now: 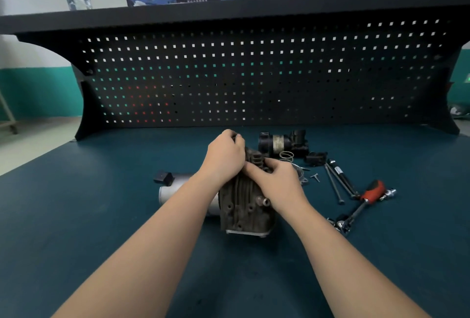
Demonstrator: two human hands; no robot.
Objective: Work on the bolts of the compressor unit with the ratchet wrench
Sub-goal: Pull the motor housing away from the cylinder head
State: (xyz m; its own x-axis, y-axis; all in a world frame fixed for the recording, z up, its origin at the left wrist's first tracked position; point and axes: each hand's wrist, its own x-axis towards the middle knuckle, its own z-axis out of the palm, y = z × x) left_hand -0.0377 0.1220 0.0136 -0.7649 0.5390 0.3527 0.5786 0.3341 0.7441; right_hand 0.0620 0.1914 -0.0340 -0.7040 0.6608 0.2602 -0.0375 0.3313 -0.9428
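Both hands sit on the compressor unit point(244, 205) at mid tabletop point(101, 216), no tool in either. Left hand point(225, 156) curls its grip over the finned top at the far end; right hand point(276, 181) pinches something small at the top, too hidden to name. Ratchet wrench point(361, 203) lies unused to the right, near two long bolts point(338, 185). Likely finger-work on a bolt: steady the body with the left, turn straight, then fetch the wrench.

Left hand point(225, 157) bare; right hand point(276, 181) bare; forearms unsleeved
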